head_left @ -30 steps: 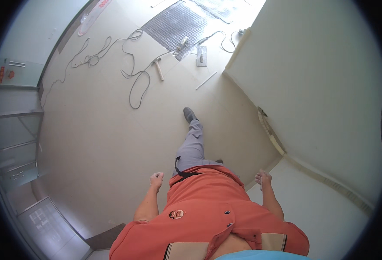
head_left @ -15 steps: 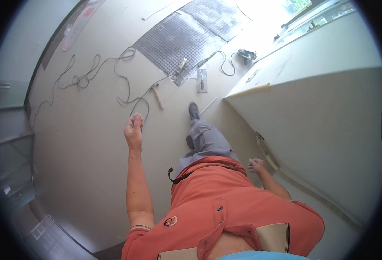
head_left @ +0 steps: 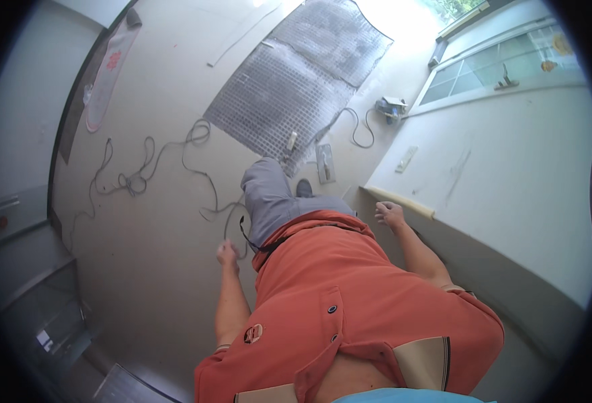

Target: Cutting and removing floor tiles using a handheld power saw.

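My left hand (head_left: pixel 227 252) hangs low on the left with its fingers curled in, slightly blurred; I see nothing in it. A grey cable (head_left: pixel 216 195) runs across the floor and loops behind that hand in the picture, so whether they touch is hard to say. My right hand (head_left: pixel 390 213) is loosely closed in front of my right side, with no object showing in it. It appears close to the pale yellow edge strip (head_left: pixel 403 201) along the white wall. My grey-trousered leg (head_left: pixel 265 181) is bent forward, and one dark shoe (head_left: pixel 303 188) shows beside it.
A dark gridded mat (head_left: pixel 282 87) lies ahead, with a small tool (head_left: pixel 292 141) on its near end. Beside it are a flat metal trowel (head_left: pixel 325 163) and a blue corded power tool (head_left: pixel 391 107). An ironing-board-shaped panel (head_left: pixel 113 67) stands far left. A window (head_left: pixel 504 67) opens on the right.
I have moved forward, so the mat, trowel and power tool look nearer. My left hand has swung back and my right hand forward. The hammer on the floor has gone out of sight.
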The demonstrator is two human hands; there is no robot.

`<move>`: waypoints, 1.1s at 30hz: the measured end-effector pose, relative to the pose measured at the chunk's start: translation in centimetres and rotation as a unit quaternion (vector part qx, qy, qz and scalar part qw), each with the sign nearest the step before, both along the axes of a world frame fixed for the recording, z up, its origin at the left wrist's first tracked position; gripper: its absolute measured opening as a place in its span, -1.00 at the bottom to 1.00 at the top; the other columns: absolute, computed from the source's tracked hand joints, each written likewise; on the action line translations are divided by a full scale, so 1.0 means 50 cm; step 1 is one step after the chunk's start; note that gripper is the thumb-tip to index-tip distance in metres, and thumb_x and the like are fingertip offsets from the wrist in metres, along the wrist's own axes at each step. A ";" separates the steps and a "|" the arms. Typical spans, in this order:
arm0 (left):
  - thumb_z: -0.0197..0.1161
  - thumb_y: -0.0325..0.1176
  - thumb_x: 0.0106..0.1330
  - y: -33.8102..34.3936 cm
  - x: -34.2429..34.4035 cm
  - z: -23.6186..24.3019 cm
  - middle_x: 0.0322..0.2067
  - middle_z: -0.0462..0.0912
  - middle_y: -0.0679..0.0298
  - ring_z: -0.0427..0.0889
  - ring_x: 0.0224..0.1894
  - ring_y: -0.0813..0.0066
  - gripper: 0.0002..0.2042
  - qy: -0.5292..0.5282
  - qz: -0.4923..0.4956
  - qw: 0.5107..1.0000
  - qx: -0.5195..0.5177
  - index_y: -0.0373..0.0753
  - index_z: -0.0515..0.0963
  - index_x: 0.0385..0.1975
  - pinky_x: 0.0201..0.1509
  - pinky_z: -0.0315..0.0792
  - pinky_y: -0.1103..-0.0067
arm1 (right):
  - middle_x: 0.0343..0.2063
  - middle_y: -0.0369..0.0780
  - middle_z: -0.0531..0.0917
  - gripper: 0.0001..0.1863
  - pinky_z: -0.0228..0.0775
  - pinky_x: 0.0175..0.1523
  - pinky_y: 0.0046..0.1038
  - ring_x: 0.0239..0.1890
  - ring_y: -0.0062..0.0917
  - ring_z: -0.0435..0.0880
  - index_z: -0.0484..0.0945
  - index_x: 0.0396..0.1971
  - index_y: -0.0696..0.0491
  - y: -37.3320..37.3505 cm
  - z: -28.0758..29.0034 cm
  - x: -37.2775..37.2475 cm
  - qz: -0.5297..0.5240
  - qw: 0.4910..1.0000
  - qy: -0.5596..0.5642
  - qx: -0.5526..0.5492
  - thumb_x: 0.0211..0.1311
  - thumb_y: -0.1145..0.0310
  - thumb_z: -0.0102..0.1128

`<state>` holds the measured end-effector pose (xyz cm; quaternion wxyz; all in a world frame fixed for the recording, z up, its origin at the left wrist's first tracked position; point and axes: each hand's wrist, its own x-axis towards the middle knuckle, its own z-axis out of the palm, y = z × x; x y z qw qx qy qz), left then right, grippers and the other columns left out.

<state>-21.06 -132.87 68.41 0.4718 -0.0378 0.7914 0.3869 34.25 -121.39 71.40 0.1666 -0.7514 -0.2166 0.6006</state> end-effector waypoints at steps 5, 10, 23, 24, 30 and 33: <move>0.17 -0.24 0.38 0.131 -0.065 -0.064 -0.63 0.38 0.44 0.34 -0.68 0.61 -0.78 -0.041 -0.107 0.984 -0.133 -0.09 0.38 -0.52 -0.65 0.21 0.61 | -0.33 -0.21 0.66 -0.65 0.56 -0.35 -0.48 -0.40 -0.53 0.67 0.57 -0.11 0.15 0.152 -0.020 -0.026 -0.123 0.990 -0.066 -0.036 0.31 0.17 0.25; 0.18 -0.22 0.37 0.581 -0.134 -0.048 -0.64 0.40 0.43 0.35 -0.67 0.63 -0.79 -0.019 -0.219 0.965 -0.144 -0.12 0.43 -0.48 -0.65 0.20 0.63 | -0.41 -0.25 0.62 -0.65 0.52 -0.46 -0.50 -0.48 -0.55 0.63 0.56 -0.13 0.15 0.269 -0.043 -0.137 -0.241 0.966 -0.074 -0.063 0.28 0.18 0.28; 0.14 -0.18 0.43 1.902 -0.264 0.124 -0.14 0.58 0.15 0.58 -0.13 0.39 -0.64 0.073 -0.297 0.924 0.229 -0.38 0.46 -0.01 -0.05 0.50 0.52 | -0.33 -0.16 0.65 -0.60 0.55 -0.41 -0.44 -0.41 -0.47 0.66 0.58 -0.14 0.21 0.622 0.046 -0.395 -0.350 0.926 -0.080 -0.120 0.26 0.15 0.28; 0.14 -0.18 0.43 1.962 -0.225 0.125 -0.14 0.58 0.15 0.58 -0.13 0.39 -0.64 0.077 -0.308 0.919 0.233 -0.38 0.46 -0.01 -0.05 0.50 0.52 | -0.34 -0.16 0.65 -0.60 0.55 -0.42 -0.44 -0.42 -0.47 0.66 0.58 -0.14 0.22 0.652 0.034 -0.402 -0.362 0.919 -0.088 -0.132 0.26 0.15 0.29; 0.13 -0.15 0.43 2.128 0.018 0.007 0.06 0.50 0.00 0.55 0.08 0.15 -0.54 -0.042 -0.402 0.899 0.167 -0.39 0.36 0.15 0.14 0.48 0.37 | -0.35 -0.18 0.64 -0.60 0.55 -0.42 -0.43 -0.42 -0.46 0.66 0.58 -0.14 0.21 0.906 -0.073 -0.359 -0.389 0.912 -0.028 -0.127 0.25 0.15 0.30; 0.18 -0.17 0.41 2.136 0.105 -0.079 -0.13 0.56 0.10 0.59 -0.11 0.29 -0.62 -0.063 -0.389 0.916 0.077 -0.38 0.43 -0.01 -0.07 0.53 0.46 | -0.35 -0.18 0.64 -0.59 0.53 -0.42 -0.45 -0.41 -0.48 0.65 0.58 -0.12 0.20 1.086 -0.102 -0.280 -0.417 0.902 -0.019 -0.111 0.25 0.14 0.30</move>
